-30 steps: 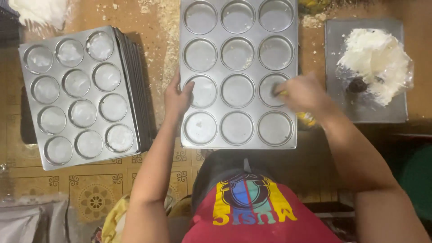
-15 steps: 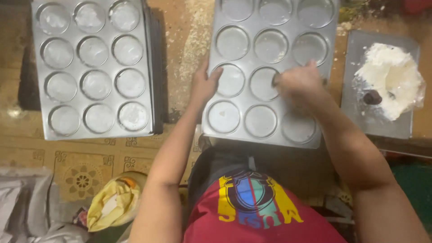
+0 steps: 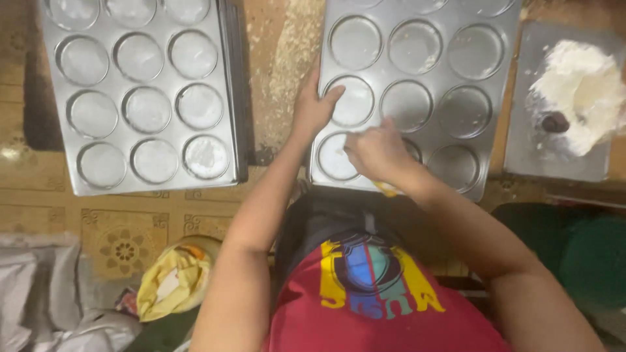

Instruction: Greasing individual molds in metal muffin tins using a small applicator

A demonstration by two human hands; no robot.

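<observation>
Head view: muffin tray (image 3: pixel 417 104) top cut off

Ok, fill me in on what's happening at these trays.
A person is working over a muffin tray on the floor. The left hand presses on the tray's left edge, thumb reaching into a cup. The right hand is bunched over the front row of cups, with something yellow just showing under it; what it is cannot be told. A second tray lies untouched to the left, and a flat pan with a flour heap sits to the right.
</observation>
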